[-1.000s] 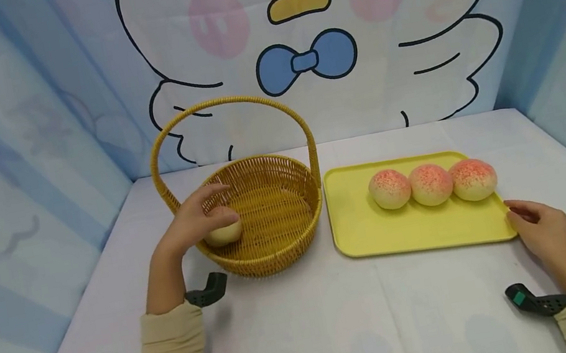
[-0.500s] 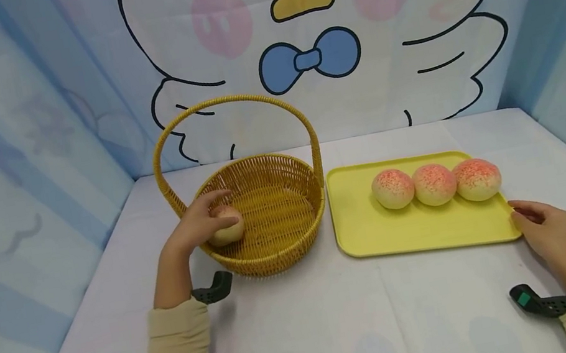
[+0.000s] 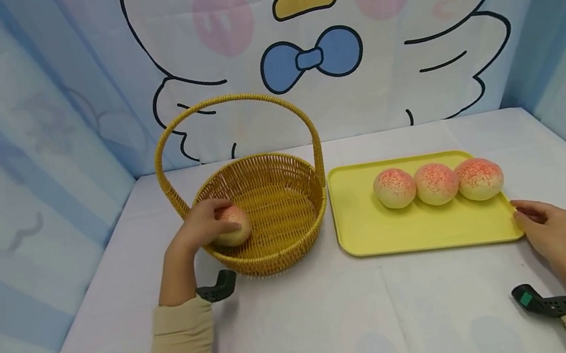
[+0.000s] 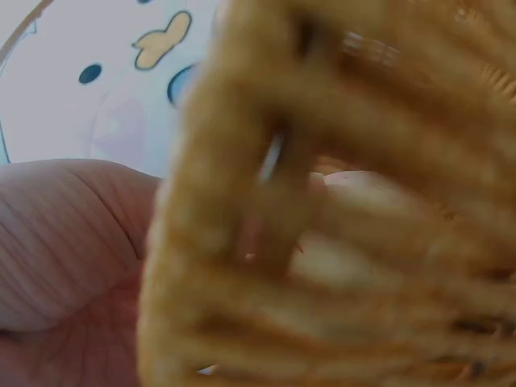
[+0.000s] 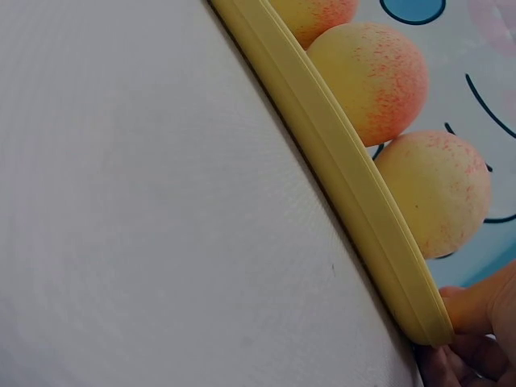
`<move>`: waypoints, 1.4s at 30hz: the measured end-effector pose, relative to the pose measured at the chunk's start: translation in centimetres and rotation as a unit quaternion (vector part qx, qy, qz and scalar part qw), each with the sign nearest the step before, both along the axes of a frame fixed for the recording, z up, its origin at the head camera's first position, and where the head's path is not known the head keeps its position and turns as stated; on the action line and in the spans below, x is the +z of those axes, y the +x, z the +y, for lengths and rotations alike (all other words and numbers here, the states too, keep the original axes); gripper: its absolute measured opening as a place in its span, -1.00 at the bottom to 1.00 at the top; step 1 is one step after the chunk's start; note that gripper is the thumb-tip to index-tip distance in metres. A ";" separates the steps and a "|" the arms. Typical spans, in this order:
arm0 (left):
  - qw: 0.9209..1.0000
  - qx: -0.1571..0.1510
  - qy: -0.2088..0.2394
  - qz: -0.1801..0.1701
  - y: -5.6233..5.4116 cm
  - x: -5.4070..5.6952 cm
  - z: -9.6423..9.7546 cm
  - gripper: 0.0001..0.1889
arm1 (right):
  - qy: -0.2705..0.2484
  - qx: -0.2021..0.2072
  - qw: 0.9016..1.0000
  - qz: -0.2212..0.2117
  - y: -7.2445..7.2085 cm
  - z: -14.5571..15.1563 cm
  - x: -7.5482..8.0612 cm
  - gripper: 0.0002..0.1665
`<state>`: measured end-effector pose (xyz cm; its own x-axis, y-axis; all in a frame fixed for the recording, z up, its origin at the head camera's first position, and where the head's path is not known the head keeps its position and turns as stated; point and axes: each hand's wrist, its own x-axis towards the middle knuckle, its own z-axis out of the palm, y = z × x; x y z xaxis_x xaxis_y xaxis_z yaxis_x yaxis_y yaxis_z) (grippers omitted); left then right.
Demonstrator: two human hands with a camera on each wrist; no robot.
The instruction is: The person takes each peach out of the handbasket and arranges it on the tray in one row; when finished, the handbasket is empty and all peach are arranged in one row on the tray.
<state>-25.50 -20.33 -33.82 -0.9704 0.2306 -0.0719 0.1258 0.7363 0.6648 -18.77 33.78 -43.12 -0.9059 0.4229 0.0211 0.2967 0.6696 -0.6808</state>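
Observation:
In the head view my left hand (image 3: 202, 225) reaches over the near left rim of a woven basket (image 3: 284, 217). Its thumb and fingers curve around a pink-speckled, cream-yellow peach (image 3: 237, 237) inside, partly hiding it. The left wrist view is mostly filled by the blurred basket wall (image 4: 218, 306), with part of the peach (image 4: 355, 262) showing through the weave. At the right, my right hand (image 3: 553, 231) pinches the near right corner of a yellow tray (image 3: 384, 234). Three similar peaches (image 3: 436, 184) sit in a row on that tray.
The basket's tall arched handle (image 3: 227, 98) rises over the left hand's area. Basket and tray stand side by side on a white-clothed table (image 3: 310, 329). Behind them hangs a cartoon-printed curtain (image 3: 391, 81), with blue curtains (image 3: 28, 152) along the sides.
My left hand has closed in around the peach and moved slightly right and down, the peach shifting right with it. My right hand stays at the tray corner; the whole view drifts slightly.

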 end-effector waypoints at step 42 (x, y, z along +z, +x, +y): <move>0.975 -0.095 0.167 0.107 0.9 1.3 2.6 -0.24 | -0.002 -0.003 1.000 -0.001 -0.1 0.0 0.0 -0.52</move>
<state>-24.57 -17.77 -32.55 -0.8920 0.3841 0.2384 0.4019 0.4324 0.8072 -18.86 33.77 -43.12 -0.9033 0.4286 0.0169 0.3024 0.6644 -0.6834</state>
